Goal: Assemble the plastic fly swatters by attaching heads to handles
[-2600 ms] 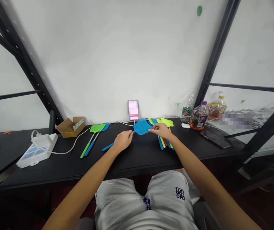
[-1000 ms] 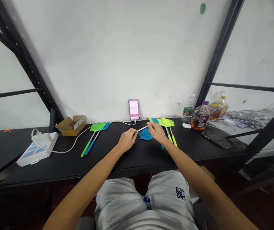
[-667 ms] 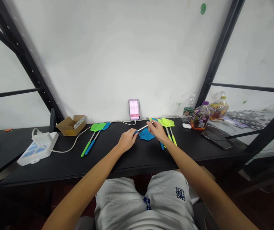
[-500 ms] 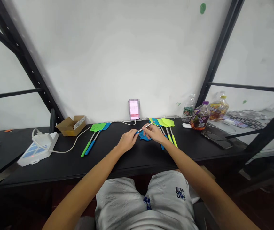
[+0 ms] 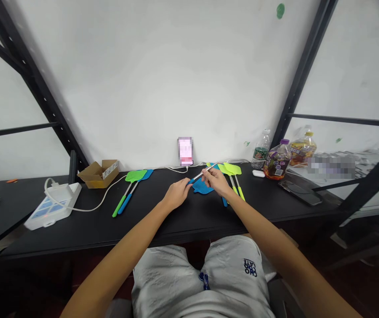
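My left hand (image 5: 176,193) is closed round the blue grip of a fly swatter handle (image 5: 194,179). Its thin metal rod slants up to the right, where my right hand (image 5: 216,182) pinches it with the fingertips. Beneath the rod, a blue mesh swatter head (image 5: 203,187) lies on the black table, apart from the handle and partly covered by my right hand. Just beyond that hand lie several fly swatters, among them a yellow-green swatter (image 5: 232,168). To the left, a green swatter (image 5: 135,176) overlaps a blue swatter (image 5: 146,175).
A phone (image 5: 185,151) leans against the wall. On the left are an open cardboard box (image 5: 98,176) and a white power strip (image 5: 53,205) with a cable. A water bottle (image 5: 260,150), a purple-capped bottle (image 5: 277,161) and a dark phone (image 5: 299,193) sit on the right.
The blue swatter head, earlier between both hands, now lies on the table. My hands moved onto the handle and its metal rod; my right fingers have shifted along the rod.
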### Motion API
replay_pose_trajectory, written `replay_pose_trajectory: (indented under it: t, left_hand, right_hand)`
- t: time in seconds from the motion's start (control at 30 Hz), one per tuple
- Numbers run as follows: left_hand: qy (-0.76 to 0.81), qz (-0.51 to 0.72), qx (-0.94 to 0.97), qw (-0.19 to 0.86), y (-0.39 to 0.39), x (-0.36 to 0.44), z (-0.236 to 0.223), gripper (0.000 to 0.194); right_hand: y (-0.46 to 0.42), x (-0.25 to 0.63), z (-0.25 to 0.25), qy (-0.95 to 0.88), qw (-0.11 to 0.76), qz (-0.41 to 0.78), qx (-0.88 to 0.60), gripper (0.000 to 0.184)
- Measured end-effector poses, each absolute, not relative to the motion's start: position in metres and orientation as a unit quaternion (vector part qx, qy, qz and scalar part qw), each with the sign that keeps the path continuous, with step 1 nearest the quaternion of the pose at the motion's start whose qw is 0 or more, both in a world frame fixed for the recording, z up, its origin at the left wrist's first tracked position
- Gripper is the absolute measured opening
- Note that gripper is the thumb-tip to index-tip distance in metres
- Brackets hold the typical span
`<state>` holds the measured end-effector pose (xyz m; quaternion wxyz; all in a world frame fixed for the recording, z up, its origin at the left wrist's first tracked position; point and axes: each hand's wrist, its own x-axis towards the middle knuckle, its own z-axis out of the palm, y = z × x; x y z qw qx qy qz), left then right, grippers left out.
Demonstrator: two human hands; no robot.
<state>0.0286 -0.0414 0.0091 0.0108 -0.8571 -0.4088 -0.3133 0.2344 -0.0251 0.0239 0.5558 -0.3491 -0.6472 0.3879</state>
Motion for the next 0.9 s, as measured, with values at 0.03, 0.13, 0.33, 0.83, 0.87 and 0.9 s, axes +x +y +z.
replay_pose_trajectory:
  t: [0.03,0.13,0.33,0.83,0.87,0.9]
  left_hand:
    - [-0.411,-0.314,-0.856,0.012,-0.041,0.028,0.009,0.027]
    - [-0.428,-0.321,-0.844,0.019,-0.039,0.024,0.009,0.026]
    - [-0.448,-0.330,-0.830,0.029,-0.035,0.020,0.007,0.026]
    - [-0.517,-0.290,-0.805,0.038,-0.030,0.016,0.003,0.014]
    - [-0.524,-0.285,-0.802,0.036,-0.030,0.016,0.003,0.013]
    - [-0.534,-0.277,-0.798,0.035,-0.029,0.015,0.002,0.013]
  right_hand:
    - [-0.024,0.237,0.025,-0.637,0.568,0.381,-0.355,0.049]
    - [-0.020,0.247,0.027,-0.585,0.619,0.361,-0.379,0.051]
    - [-0.014,0.257,0.027,-0.540,0.664,0.341,-0.388,0.049]
    - [-0.014,0.251,0.018,-0.636,0.547,0.365,-0.404,0.049]
    - [-0.013,0.251,0.017,-0.636,0.545,0.365,-0.407,0.048]
    - [-0.012,0.251,0.016,-0.636,0.543,0.365,-0.410,0.046]
